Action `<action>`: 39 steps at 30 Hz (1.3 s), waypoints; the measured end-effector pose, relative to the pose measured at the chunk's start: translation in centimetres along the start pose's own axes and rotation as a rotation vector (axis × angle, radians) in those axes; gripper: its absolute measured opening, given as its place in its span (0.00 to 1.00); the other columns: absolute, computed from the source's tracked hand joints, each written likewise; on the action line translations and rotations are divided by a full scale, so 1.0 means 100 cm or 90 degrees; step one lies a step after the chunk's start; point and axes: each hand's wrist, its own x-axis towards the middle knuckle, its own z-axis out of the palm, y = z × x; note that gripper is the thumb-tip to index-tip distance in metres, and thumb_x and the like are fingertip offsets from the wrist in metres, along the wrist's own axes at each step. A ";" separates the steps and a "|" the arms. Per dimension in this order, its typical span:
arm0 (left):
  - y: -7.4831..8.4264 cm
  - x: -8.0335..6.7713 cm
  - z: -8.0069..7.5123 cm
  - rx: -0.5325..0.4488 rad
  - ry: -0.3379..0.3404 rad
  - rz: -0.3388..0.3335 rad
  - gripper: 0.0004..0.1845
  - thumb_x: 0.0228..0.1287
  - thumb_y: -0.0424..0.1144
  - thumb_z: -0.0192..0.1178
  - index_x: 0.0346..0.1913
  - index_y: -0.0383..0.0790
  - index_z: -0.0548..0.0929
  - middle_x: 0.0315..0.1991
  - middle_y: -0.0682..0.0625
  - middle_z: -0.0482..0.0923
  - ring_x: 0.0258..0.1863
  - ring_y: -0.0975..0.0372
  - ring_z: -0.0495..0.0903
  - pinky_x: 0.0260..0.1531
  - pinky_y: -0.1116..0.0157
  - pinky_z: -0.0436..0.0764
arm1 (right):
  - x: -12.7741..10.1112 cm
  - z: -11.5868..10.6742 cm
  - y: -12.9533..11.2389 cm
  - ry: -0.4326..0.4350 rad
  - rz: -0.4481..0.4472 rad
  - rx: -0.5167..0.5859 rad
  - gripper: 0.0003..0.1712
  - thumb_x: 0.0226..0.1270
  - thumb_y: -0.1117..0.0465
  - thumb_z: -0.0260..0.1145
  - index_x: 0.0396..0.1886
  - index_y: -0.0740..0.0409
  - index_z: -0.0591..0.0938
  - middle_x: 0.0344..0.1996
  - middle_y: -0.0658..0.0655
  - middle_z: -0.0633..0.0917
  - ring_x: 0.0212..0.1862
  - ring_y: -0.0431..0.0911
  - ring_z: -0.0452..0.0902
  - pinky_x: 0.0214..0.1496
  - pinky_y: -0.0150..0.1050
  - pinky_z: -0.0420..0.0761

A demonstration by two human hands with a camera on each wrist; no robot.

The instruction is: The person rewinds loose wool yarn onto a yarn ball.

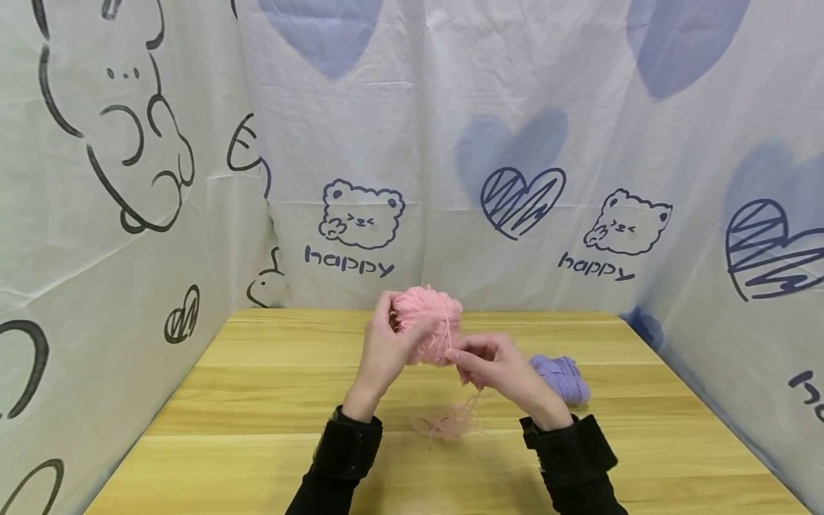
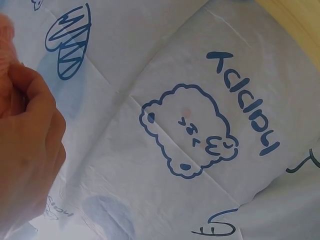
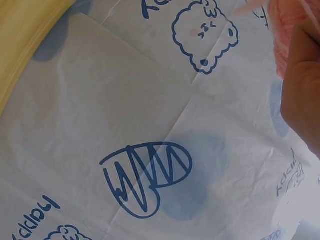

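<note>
My left hand point(image 1: 385, 350) grips a ball of pink yarn point(image 1: 426, 315) above the table, thumb in front and fingers behind. At the ball's lower right, my right hand point(image 1: 498, 365) pinches a pink strand between thumb and fingertips. A loose tangle of the pink yarn point(image 1: 450, 423) lies on the table below, with a strand running up to the right hand. In the left wrist view the left hand point(image 2: 30, 145) shows at the left edge against the yarn point(image 2: 7, 70). The right wrist view catches part of the right hand point(image 3: 302, 95) beside the ball point(image 3: 287, 30).
A purple ball of yarn point(image 1: 561, 379) sits on the wooden table point(image 1: 257, 400), just beyond my right wrist. White sheets with drawn hearts and bears point(image 1: 362, 214) hang behind the table and along both sides.
</note>
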 end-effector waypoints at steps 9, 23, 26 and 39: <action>0.004 0.000 0.004 -0.104 0.057 -0.014 0.23 0.57 0.38 0.68 0.50 0.37 0.68 0.50 0.43 0.76 0.46 0.56 0.80 0.42 0.61 0.85 | 0.003 0.003 0.002 -0.035 0.009 0.009 0.14 0.70 0.57 0.61 0.41 0.65 0.84 0.21 0.54 0.80 0.18 0.42 0.66 0.20 0.30 0.71; 0.006 0.002 -0.001 -0.336 -0.061 -0.072 0.16 0.62 0.33 0.58 0.51 0.41 0.67 0.50 0.48 0.73 0.46 0.63 0.77 0.49 0.70 0.80 | 0.009 0.007 0.010 -0.053 0.057 0.061 0.18 0.69 0.57 0.62 0.48 0.70 0.81 0.23 0.47 0.82 0.21 0.35 0.69 0.22 0.26 0.70; 0.006 0.002 -0.003 -0.349 -0.113 -0.084 0.17 0.63 0.34 0.57 0.52 0.43 0.67 0.50 0.49 0.74 0.44 0.64 0.77 0.45 0.71 0.81 | 0.008 0.006 0.011 -0.052 0.052 0.060 0.18 0.69 0.59 0.62 0.50 0.70 0.78 0.27 0.47 0.84 0.21 0.35 0.68 0.22 0.26 0.69; 0.005 0.002 -0.013 -0.339 -0.341 -0.081 0.22 0.57 0.34 0.56 0.56 0.45 0.69 0.48 0.50 0.73 0.42 0.64 0.76 0.40 0.70 0.82 | -0.001 -0.013 0.009 -0.070 0.049 0.043 0.08 0.64 0.68 0.59 0.31 0.53 0.82 0.21 0.41 0.75 0.24 0.33 0.68 0.29 0.27 0.72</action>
